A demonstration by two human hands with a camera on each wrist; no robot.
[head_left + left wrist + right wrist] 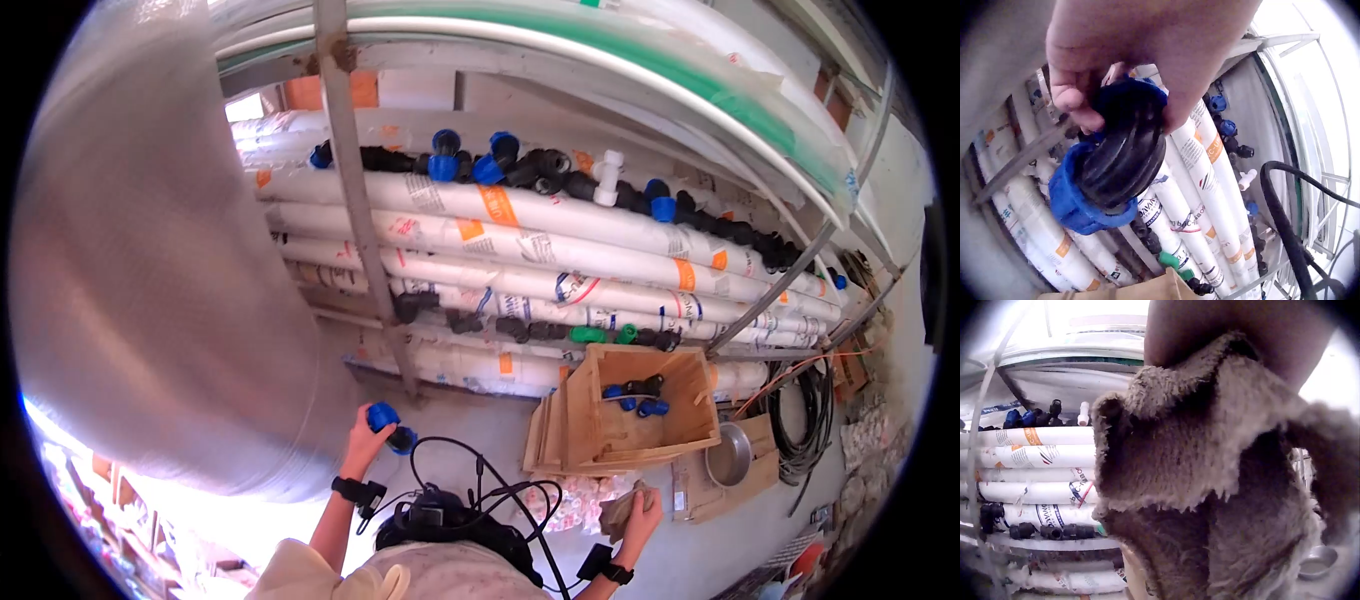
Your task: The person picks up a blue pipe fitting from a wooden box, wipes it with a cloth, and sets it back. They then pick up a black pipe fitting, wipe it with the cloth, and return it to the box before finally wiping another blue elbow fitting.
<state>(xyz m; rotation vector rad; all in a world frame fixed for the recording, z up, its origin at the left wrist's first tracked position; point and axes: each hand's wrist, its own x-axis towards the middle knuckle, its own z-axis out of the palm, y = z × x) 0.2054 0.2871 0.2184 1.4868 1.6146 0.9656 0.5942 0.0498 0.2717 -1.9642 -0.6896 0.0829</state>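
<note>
My left hand [362, 445] grips a pipe elbow [1125, 156], black and ribbed with blue nuts at its ends. In the left wrist view the fingers and thumb wrap its upper blue nut, while the lower one hangs free. A fuzzy brown cloth [1166, 444] dangles in folds from my right hand [645, 520] and fills much of the right wrist view. The wooden box [592, 435] stands between and beyond the two hands, with several blue and black fittings [652, 408] inside.
White wrapped pipes [560, 245] lie stacked on a metal rack [350, 180], with rows of black fittings [735, 230] along them. A large wrapped roll [170, 280] looms at left. Right of the box are a metal pan [742, 462] and coiled black hose [815, 425]. Black cables [520, 488] loop before my body.
</note>
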